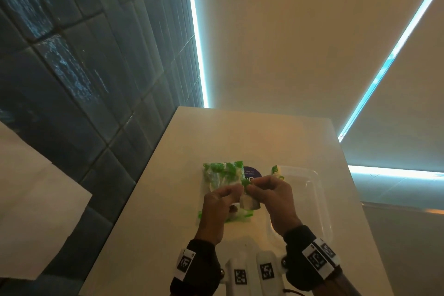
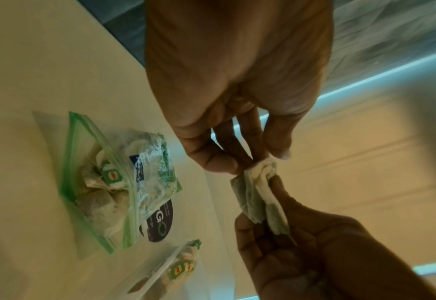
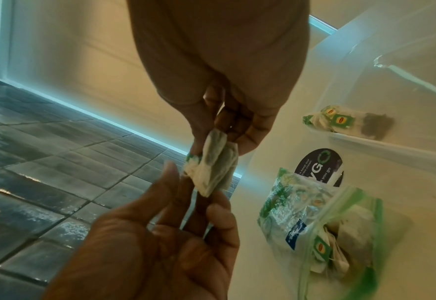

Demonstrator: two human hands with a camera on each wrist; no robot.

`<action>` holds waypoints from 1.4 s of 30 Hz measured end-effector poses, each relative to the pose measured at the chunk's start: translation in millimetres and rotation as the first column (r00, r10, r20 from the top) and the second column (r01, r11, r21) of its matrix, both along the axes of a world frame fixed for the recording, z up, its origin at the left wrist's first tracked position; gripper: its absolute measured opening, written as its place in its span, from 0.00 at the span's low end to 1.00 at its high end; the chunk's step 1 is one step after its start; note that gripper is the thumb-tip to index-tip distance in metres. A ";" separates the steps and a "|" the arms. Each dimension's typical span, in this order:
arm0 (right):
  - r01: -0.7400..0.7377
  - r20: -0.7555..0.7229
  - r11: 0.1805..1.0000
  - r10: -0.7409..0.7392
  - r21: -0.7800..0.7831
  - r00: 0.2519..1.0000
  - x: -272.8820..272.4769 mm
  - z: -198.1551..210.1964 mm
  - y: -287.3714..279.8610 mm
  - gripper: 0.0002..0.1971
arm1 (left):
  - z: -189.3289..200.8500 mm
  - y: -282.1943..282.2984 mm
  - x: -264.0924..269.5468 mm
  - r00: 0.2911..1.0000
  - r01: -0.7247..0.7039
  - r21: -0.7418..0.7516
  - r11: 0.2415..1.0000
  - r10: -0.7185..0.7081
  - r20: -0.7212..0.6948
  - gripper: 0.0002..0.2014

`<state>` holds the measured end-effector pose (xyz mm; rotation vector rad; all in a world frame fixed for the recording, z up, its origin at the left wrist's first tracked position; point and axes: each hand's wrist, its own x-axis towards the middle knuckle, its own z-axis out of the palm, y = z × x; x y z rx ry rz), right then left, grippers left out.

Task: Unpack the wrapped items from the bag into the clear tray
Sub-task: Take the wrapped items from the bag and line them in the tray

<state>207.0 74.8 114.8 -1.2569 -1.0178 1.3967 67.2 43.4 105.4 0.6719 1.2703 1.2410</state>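
A grey-white wrapped tea bag (image 1: pixel 249 202) (image 2: pixel 254 194) (image 3: pixel 216 168) with a green tag hangs above the table, held between both hands. My left hand (image 1: pixel 236 191) (image 2: pixel 260 160) pinches one end with thumb and fingertips. My right hand (image 1: pixel 252 187) (image 3: pixel 216 140) pinches the other end. Under them lies the green-edged zip bag (image 1: pixel 221 175) (image 2: pixel 109 182) (image 3: pixel 327 223), mouth open, with several tea bags inside. The clear tray (image 1: pixel 312 190) (image 3: pixel 391 60) sits to the right. Tagged tea bags (image 1: pixel 276 170) (image 2: pixel 183 266) (image 3: pixel 345 123) lie in its far left corner.
A dark round sticker (image 1: pixel 251 173) (image 3: pixel 319 164) is on the white table (image 1: pixel 168 199) between bag and tray. A dark tiled wall (image 1: pixel 84 79) runs along the table's left edge. A white marker-tagged device (image 1: pixel 252 269) lies at the near edge.
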 end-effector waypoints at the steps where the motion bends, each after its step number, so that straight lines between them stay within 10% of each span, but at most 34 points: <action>1: 0.002 0.003 1.000 -0.002 0.001 1.000 0.4 -1.7 0.0 0.08 | 0.1 0.6 -0.1 0.999 0.007 0.016 1.000 -0.006 -0.047 0.04; 12: -0.326 0.009 0.931 0.332 -0.166 0.943 14.8 -19.9 -5.1 0.11 | -17.8 8.2 0.6 0.974 -0.113 0.011 0.994 0.113 -0.195 0.04; 24: -0.027 0.069 0.979 0.042 -0.201 0.997 69.0 -60.8 16.6 0.07 | -47.0 18.5 13.6 0.929 0.072 -0.027 0.997 -0.077 -0.363 0.11; 27: 0.150 0.156 0.950 -0.110 -0.273 0.982 97.7 -88.3 35.3 0.06 | -65.6 13.4 -1.1 0.827 0.082 -0.129 0.988 -0.140 -0.545 0.09; 33: 0.175 0.297 0.890 -0.047 -0.421 0.954 103.3 -139.7 55.5 0.06 | -114.8 1.6 -20.1 0.402 0.187 -0.392 0.901 -0.434 -0.806 0.14; 42: 0.178 0.519 0.921 0.031 -0.347 0.854 81.1 -159.2 80.2 0.09 | -129.0 5.2 -19.0 0.210 0.275 -0.537 0.797 -0.595 -0.776 0.19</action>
